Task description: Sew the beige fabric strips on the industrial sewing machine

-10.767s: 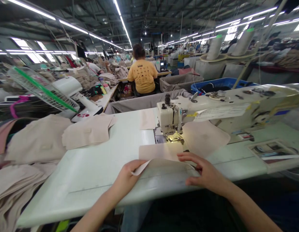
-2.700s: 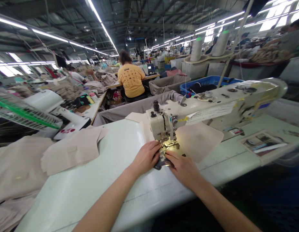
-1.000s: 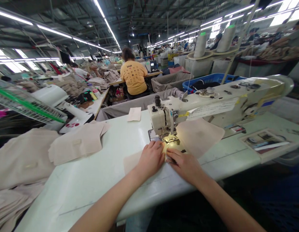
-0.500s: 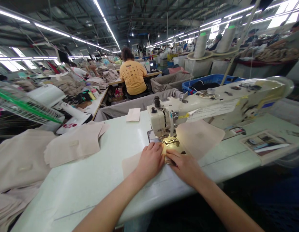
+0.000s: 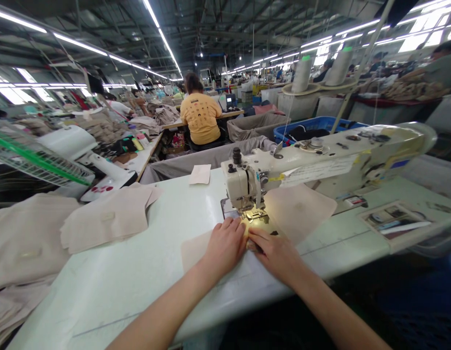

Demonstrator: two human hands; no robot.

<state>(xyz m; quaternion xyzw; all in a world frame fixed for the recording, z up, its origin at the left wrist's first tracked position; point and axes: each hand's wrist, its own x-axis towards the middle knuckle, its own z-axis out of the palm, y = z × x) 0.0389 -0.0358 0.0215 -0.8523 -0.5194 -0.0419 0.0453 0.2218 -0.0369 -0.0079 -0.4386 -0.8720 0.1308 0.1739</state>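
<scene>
Just in front of the presser foot of a white sewing machine (image 5: 243, 182), my two hands are close together. My left hand (image 5: 225, 245) has its fingers bent and pressed together on a beige fabric piece (image 5: 192, 250), whose flat part spreads out to the left beneath it. My right hand (image 5: 274, 253) pinches the fabric edge between thumb and fingers near the lit needle plate (image 5: 256, 216); the fingertips partly hide that edge. Another beige fabric panel (image 5: 300, 209) lies under the machine arm, right of the needle.
Beige panels (image 5: 105, 218) are piled at the left, beside a white fan (image 5: 68, 146). A small fabric square (image 5: 199, 174) lies at the table's back edge. A tool tray (image 5: 395, 221) is set at the right. Beyond are thread cones (image 5: 301, 75), a blue basket (image 5: 278, 131) and a seated person (image 5: 200, 116).
Both hands stay by the presser foot, the right fingers shifting slightly at the fabric edge. The whole view has moved a little.
</scene>
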